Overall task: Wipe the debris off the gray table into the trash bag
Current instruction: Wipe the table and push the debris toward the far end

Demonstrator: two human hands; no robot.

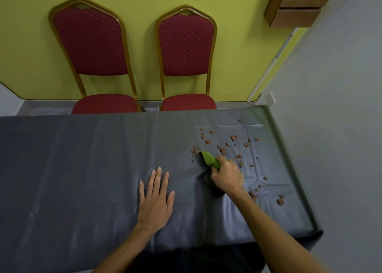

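Observation:
The gray table [82, 159] wears a shiny gray cover with creases. Several small reddish-brown bits of debris [222, 148] lie scattered over its right part, some near the right edge [280, 200]. My right hand [226, 175] grips a green cloth [209, 159] and holds it down on the table just left of the debris. My left hand [156, 198] rests flat on the cover with its fingers straight, left of the cloth. No trash bag is in view.
Two red padded chairs with gold frames [93, 55] [186, 51] stand behind the table against a yellow-green wall. A wooden shelf unit [297, 5] hangs at the top right. The gray floor [341, 128] lies beyond the table's right end.

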